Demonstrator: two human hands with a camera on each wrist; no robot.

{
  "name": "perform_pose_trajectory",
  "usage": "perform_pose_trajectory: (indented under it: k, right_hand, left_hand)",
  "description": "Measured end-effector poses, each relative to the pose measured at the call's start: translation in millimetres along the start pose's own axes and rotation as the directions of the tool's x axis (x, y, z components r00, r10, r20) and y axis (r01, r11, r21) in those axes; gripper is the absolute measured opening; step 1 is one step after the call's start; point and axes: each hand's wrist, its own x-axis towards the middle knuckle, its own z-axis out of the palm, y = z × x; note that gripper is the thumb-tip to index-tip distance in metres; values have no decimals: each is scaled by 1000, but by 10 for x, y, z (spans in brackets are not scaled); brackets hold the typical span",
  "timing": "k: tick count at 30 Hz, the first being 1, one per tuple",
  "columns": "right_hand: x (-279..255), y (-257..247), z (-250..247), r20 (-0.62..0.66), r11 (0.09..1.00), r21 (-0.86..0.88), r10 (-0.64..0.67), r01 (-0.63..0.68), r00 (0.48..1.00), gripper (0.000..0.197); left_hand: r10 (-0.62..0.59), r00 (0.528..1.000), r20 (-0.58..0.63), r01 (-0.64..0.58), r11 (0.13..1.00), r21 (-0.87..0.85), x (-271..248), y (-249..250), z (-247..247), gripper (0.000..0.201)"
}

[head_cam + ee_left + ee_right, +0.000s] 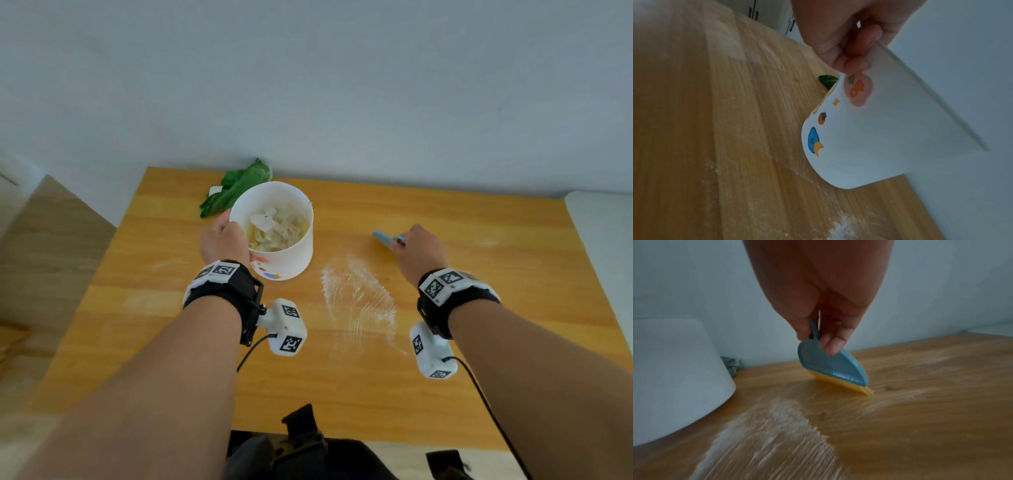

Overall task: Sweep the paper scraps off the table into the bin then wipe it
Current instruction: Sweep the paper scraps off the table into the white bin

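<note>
A white bin (pixel 284 253) with cartoon stickers (pixel 815 141) sits tilted above the wooden table (pixel 445 377), with crumpled paper scraps (pixel 274 226) inside. My left hand (pixel 224 240) pinches its rim, thumb outside and fingers inside, seen up close in the left wrist view as left hand (pixel 846 40). To the right, my right hand (pixel 416 250) holds a small blue brush (pixel 385 238); in the right wrist view this brush (pixel 830 368) has yellow bristles (pixel 840 383) touching the tabletop. White powdery streaks (pixel 359 294) lie between my hands.
A green cloth (pixel 236 186) lies bunched at the table's back edge behind the bin, against the pale wall. A white surface (pixel 603 240) adjoins the table on the right. A dark bag (pixel 301 448) sits at the near edge.
</note>
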Motion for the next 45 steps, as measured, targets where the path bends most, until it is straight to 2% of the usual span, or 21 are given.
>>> perform_pose_trajectory:
  k: [4,7,9,14,17,19,23,29,34,36,39,43,45]
  right_hand:
    - [-111,-163,215,119,992,33,-124,121,985,19]
    - [-168,-267,178,200,982,-4,-185,190,962,22]
    - [-144,-304,94,155,975,9,-219,220,963,26]
    - [50,-328,-37,-101,974,-18,-227,227,969,25]
    - [202,-358,87,-104,969,-83,-239,231,965,28]
    - [235,-410,197,-59,968,-116,-230,222,971,29]
    - [206,-516,365,118,920,-196,-323,341,939,34]
    - [4,-535,306,374,834,-217,-409,508,832,29]
    - [-213,-511,272,484,876,-180,-316,447,816,27]
    - [-264,-533,137,438,880,-150,-350,451,828,26]
    - [-233,-506,-49,246,885,-152,-398,441,884,26]
    - [-191,-314,-17,67,911,-278,-299,305,952,39]
    - [-216,-245,109,74,919,-310,-234,245,969,47]
  left_hand:
    - [-21,999,-24,21,1000,2,31,-36,-102,52]
    - [-18,1000,-18,18,1000,-8,32,-11,-139,51]
    - [-13,1000,-24,13,1000,-22,44,17,-156,52]
    - [-33,999,-36,31,999,-38,79,30,-258,49]
    - [-36,998,-48,35,999,-17,101,-29,-359,49]
    - [-47,998,-51,46,999,-18,115,-64,-415,51]
    - [-58,997,-54,58,998,-7,126,-109,-461,46]
    - [-82,995,-54,82,997,9,168,-137,-405,52]
    - [-91,996,-12,91,995,35,115,-105,-356,54]
    - [-91,996,8,90,995,35,75,-86,-345,54]
    - [-73,997,28,72,997,33,29,-71,-339,51]
    - [-48,997,62,46,998,44,-38,-104,-392,52]
    - [-42,997,68,39,998,40,-77,-126,-434,52]
